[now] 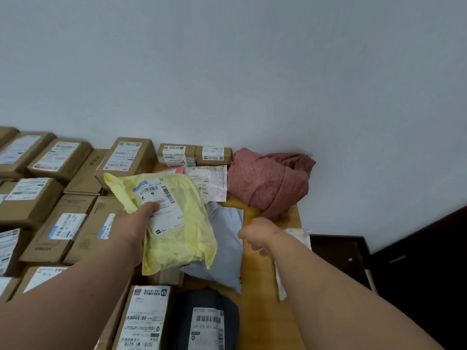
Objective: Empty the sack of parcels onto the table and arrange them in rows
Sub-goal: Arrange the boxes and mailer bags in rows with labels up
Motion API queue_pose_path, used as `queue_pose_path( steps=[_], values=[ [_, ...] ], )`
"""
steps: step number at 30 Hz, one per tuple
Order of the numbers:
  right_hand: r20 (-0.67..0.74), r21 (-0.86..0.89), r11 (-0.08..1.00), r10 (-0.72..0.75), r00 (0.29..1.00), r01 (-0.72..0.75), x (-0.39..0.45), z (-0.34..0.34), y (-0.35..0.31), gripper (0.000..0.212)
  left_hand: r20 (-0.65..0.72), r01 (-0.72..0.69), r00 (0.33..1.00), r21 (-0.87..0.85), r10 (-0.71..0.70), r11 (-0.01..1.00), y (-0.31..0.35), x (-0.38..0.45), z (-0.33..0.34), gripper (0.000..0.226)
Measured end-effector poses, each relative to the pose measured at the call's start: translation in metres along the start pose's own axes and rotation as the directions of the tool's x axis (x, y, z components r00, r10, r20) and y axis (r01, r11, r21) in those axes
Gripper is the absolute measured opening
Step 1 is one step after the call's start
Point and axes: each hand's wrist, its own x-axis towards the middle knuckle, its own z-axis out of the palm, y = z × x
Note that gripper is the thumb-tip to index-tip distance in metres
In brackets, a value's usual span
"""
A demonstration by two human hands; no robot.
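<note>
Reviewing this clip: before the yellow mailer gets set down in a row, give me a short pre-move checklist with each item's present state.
1. Left hand grips the yellow mailer: ok.
2. Mailer label faces up: ok.
3. Right hand free to help: cannot tell; its fingers are curled and what they hold is hidden.
4. Bare spot on the table for it: ok, to the right of the grey mailer.
5. Red sack emptied: cannot tell, crumpled against the wall.

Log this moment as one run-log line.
left hand: grips yellow mailer | right hand: curled, empty | grey mailer: lying under yellow mailer | red sack: crumpled by wall
</note>
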Motion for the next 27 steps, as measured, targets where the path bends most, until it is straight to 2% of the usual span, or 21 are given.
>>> queue_pose_path(
  steps=[4,8,10,11,13,16,19,23,25,27],
  values=[
    [0.072,-0.121,0.993,0.026,0.997,-0.017,0.028,0.035,-0.01,0.072,0.0,0.005,1.0,-0.039,-0.005,0.999,-0.007,0.01,-0.016,0.054],
    [0.018,-0.185,0.978,0.104,0.994,-0.099,0.101,0.076,0.006,0.126,-0.008,0.011,1.0,-0.051,-0.012,0.999,-0.008,0.018,-0.028,0.036],
    [0.01,-0.201,0.973,0.122,0.992,-0.118,0.131,0.095,0.018,0.155,-0.008,-0.001,1.0,-0.057,0.001,0.998,-0.008,0.022,-0.032,0.036],
    [-0.017,-0.155,0.98,0.125,0.992,-0.126,0.133,0.098,0.02,0.154,-0.003,0.0,1.0,-0.056,0.0,0.998,-0.008,0.023,-0.032,0.036],
    [-0.065,-0.026,0.988,0.147,0.987,-0.149,0.099,0.088,0.01,0.14,-0.005,0.01,1.0,-0.051,-0.01,0.999,-0.008,0.024,-0.034,0.03],
    [-0.132,0.093,0.985,0.157,0.979,-0.145,0.071,0.071,-0.006,0.108,-0.003,0.024,1.0,-0.053,-0.024,0.998,-0.006,0.023,-0.035,0.028],
    [-0.143,0.043,0.998,0.051,0.988,-0.045,0.066,0.055,-0.016,0.061,0.02,0.024,1.0,-0.057,-0.023,0.998,0.0,0.023,-0.036,0.034],
    [-0.146,0.024,0.987,-0.156,0.977,0.161,0.054,0.025,-0.036,0.015,0.041,0.025,0.999,-0.025,-0.024,0.999,0.012,0.016,-0.031,0.032],
    [-0.184,0.057,0.966,-0.237,0.954,0.251,0.046,0.006,-0.048,0.026,0.054,0.025,0.998,-0.023,-0.024,0.999,0.019,0.011,-0.025,0.033],
    [-0.254,0.131,0.941,-0.272,0.928,0.312,0.038,-0.016,-0.058,0.018,0.062,0.027,0.998,-0.025,-0.025,0.999,0.026,0.005,-0.017,0.033]
  ],
)
